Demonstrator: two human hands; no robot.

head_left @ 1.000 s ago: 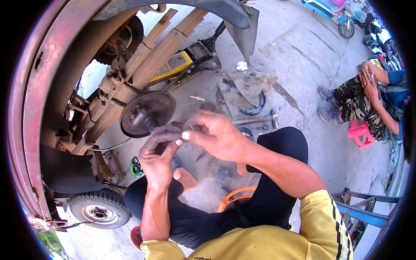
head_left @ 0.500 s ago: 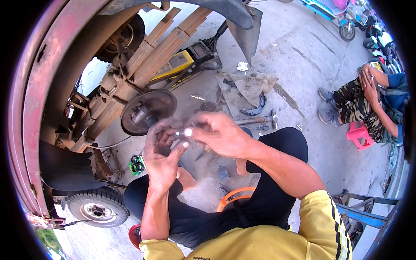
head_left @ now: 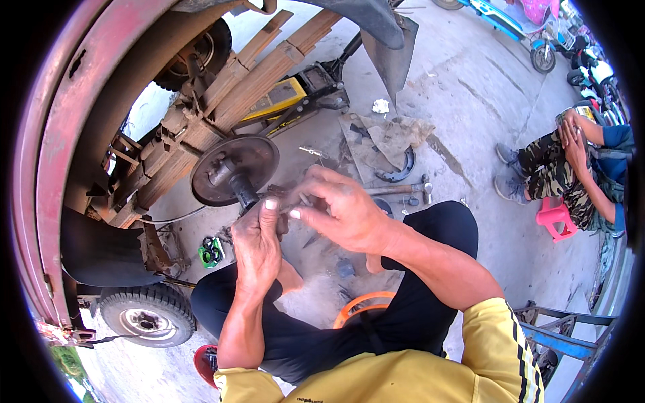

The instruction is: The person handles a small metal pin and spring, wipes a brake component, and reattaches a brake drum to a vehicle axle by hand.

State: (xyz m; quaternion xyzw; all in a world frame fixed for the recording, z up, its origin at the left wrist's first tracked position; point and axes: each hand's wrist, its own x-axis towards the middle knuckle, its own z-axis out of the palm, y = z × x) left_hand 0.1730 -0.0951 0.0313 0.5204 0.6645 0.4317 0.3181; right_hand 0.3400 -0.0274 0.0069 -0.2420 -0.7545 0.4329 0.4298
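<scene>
My left hand (head_left: 257,240) is closed with its thumb up, at the outer end of a dark axle spindle (head_left: 243,189). What its curled fingers hold is hidden behind the thumb. Just beside it, my right hand (head_left: 346,209) is closed in a pinch, thumb toward the bent fingers. A small dark piece seems to lie between those fingertips, too blurred to name. Behind the spindle stands a rusty round backing plate (head_left: 259,158), fixed to the axle under a raised vehicle. I cannot tell whether either hand touches the spindle.
A yellow-and-black floor jack (head_left: 290,94) stands beyond the leaf springs (head_left: 272,67). Right of my hands lie a hammer (head_left: 426,189), a curved brake shoe (head_left: 400,169) and a dirty cloth (head_left: 386,138). Green-and-black parts (head_left: 211,252) lie at left. A person sits on a pink stool (head_left: 556,218).
My left hand has turned from a loosely cupped palm to a closed grip, nearer the spindle. A small shiny piece seen between the hands is now hidden. The view has shifted slightly.
</scene>
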